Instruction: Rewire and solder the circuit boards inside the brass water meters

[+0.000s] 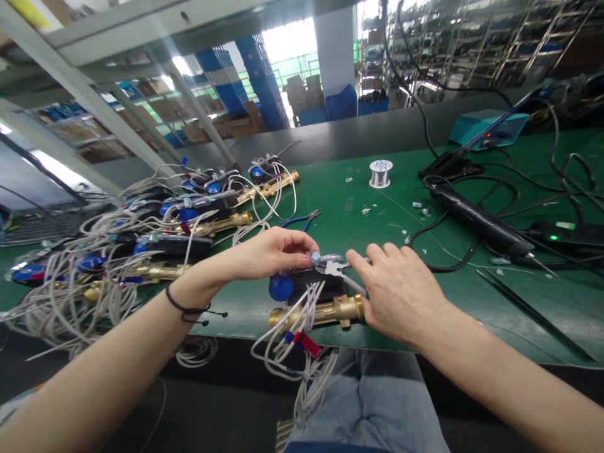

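Observation:
My right hand [401, 292] is closed around the handles of a small pair of pliers [334, 268], whose jaws point left. My left hand [278, 255] is closed in a pinch at those jaws, on a small clear-and-bluish plastic piece [316, 257]; its exact kind is too small to make out. Just below both hands lies a brass valve body [325, 313] at the front of the bench, with a black housing and a blue round cap [282, 287]. Bundled white cables [309, 308] run from it over the edge, with a red tag [306, 344] among them.
Several similar brass assemblies with tangled cables [108, 277] crowd the left. Blue-handled cutters [302, 220] lie behind my left hand. A solder spool [380, 173] stands farther back. To the right are a black glue gun or similar tool [481, 217], tweezers [538, 314] and a teal soldering station [488, 129].

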Tool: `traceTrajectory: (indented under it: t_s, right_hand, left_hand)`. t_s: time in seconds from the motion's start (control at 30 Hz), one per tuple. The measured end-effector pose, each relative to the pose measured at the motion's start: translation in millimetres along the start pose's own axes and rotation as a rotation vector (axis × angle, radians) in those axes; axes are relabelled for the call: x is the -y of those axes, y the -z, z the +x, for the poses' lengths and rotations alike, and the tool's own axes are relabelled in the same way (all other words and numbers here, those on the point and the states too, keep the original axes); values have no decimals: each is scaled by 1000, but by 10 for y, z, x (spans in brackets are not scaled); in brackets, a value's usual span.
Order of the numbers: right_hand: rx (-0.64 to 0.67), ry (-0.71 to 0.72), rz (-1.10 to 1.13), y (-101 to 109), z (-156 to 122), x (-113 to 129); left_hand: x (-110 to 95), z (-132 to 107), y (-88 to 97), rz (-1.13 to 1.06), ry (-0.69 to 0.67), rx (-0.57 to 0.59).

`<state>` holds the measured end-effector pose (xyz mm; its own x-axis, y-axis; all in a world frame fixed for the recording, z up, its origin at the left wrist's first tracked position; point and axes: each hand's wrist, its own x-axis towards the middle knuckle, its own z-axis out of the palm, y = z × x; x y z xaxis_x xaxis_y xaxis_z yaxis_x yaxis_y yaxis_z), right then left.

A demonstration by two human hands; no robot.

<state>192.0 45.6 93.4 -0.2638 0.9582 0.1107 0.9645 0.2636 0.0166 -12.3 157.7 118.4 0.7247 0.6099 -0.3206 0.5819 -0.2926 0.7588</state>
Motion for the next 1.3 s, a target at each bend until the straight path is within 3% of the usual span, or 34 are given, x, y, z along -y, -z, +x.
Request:
traceTrajectory:
  t_s: [0.4,0.57,0.77,0.9,1.03,1.13,1.3]
  right_hand:
    - [90,-10,-13,92,0,93]
    - [97,-63,-61,150,46,149]
    - [141,-60,-56,129,79,129]
    - [229,-92,7,73,73,78]
    - [98,3,-8,71,53,65]
    - [23,60,-43,100,76,103]
    - [13,81,-88,123,163,184]
  left_hand:
    - [7,-29,-13,59,-66,2]
    - [-28,-43,-50,209,-100,-54]
    - [-55,-31,-102,177,-106,-87]
    - [50,-11,-46,-42,-111,-118]
    - [199,-130,49,-352,-100,-321]
    - [227,-301,19,-169,-69,-379]
    - [219,-426,-125,257,-65,-315]
